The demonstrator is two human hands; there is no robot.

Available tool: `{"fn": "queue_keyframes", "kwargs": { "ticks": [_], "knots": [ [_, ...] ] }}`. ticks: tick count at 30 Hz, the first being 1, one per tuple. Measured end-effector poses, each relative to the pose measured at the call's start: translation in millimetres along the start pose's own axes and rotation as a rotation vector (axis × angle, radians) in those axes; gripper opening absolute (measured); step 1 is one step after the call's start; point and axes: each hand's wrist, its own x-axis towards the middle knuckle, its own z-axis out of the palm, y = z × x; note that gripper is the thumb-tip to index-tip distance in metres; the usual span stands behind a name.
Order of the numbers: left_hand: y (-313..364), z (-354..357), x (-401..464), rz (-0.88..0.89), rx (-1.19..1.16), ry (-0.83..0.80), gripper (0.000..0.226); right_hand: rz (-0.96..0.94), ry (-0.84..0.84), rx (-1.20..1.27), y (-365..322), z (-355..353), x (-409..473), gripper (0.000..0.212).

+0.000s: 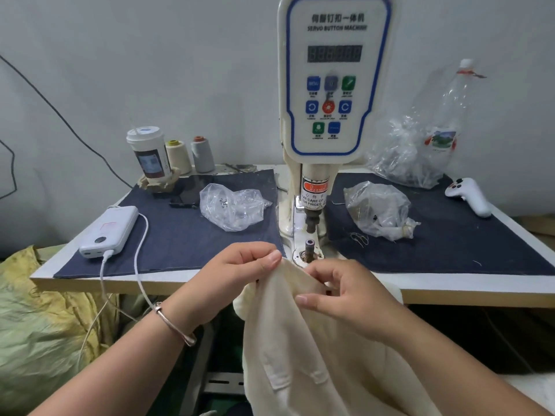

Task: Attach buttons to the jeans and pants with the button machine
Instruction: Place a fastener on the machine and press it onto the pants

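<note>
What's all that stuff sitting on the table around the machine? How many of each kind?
Thread cones: 2 (cream cone, grey cone)
Small plastic bags: 2 (left bag, right bag)
Large crumpled plastic bag: 1
Lidded cup: 1
Power bank: 1
White controller: 1
Total: 8

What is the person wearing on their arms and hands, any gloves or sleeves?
No gloves and no sleeves in view: both forearms are bare. The left hand has a thin, rose-gold-coloured metal bangle on its wrist. The right hand wears nothing visible.
</note>
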Motion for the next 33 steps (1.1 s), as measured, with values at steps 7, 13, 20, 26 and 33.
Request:
{"fn": "queue_keyframes", "kwargs": {
  "ticks": [7, 13, 20, 26, 33],
  "knots": [
    [7, 6, 0, 0.059, -0.059, -0.103, 0.026, 0.042, -0.194, 0.201, 1, -58, -13, 0.017],
    [-17, 10, 16, 0.001, -0.196, -0.019, 0.017, 0.138, -0.163, 0.545, 21, -79, 5, 0.02],
    [-43, 1, 44, -0.169, -0.097, 0.248, 0.035, 0.23, 0.073, 0.588, 49, -59, 52, 0.021],
    [-55, -11, 62, -0.191, -0.017, 0.266, 0.041, 0.155, 0.143, 0.279, 61, -50, 68, 0.024],
    [-68, -12, 66, -0.216, -0.07, 0.275, 0.038, 0.133, 0.157, 0.401, 78, -46, 67, 0.032]
  ]
}}
